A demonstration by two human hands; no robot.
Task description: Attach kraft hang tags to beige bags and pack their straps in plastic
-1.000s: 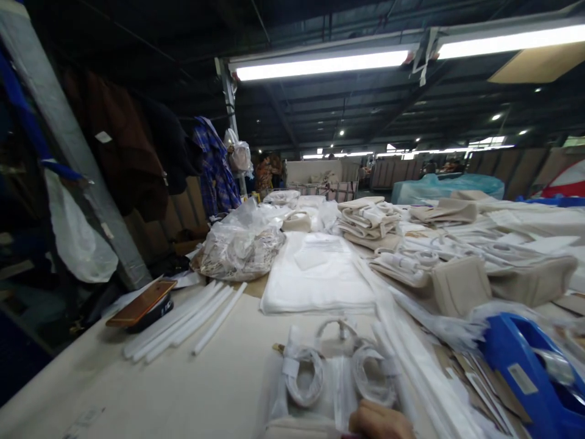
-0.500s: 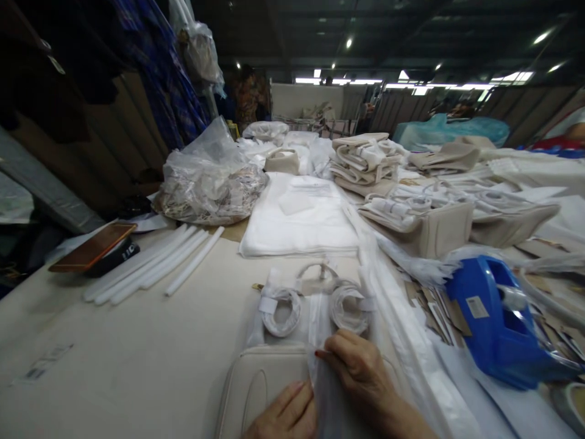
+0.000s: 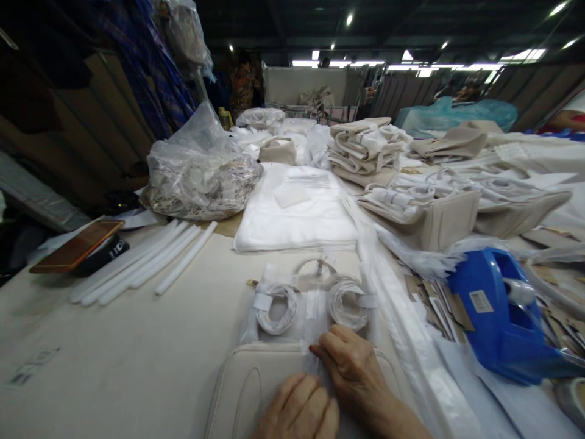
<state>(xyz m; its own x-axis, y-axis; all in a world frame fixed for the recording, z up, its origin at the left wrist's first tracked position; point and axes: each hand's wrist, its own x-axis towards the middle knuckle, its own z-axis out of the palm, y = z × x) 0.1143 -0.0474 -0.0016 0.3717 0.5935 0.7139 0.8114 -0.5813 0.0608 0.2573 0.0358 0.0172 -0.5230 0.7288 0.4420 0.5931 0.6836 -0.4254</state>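
Note:
A cream bag [image 3: 256,390] lies flat at the near edge of the table. Its wrapped straps, coiled in two rings [image 3: 311,305], rest just beyond it under clear plastic. My left hand [image 3: 299,408] lies flat on the bag with fingers together and stretched out. My right hand [image 3: 354,372] rests beside it, its fingertips pressing a strip of clear plastic film [image 3: 315,360] onto the bag's top edge.
A blue tape dispenser [image 3: 498,317] stands at the right. White foam rods [image 3: 141,265] and a phone [image 3: 75,247] lie at the left. A folded white cloth stack [image 3: 297,213], a plastic sack [image 3: 201,177] and several cream bags [image 3: 425,213] fill the far table.
The view has tipped down from the ceiling lights to the table. Both hands have come into view on the cream bag, and the left hand has slid further up it.

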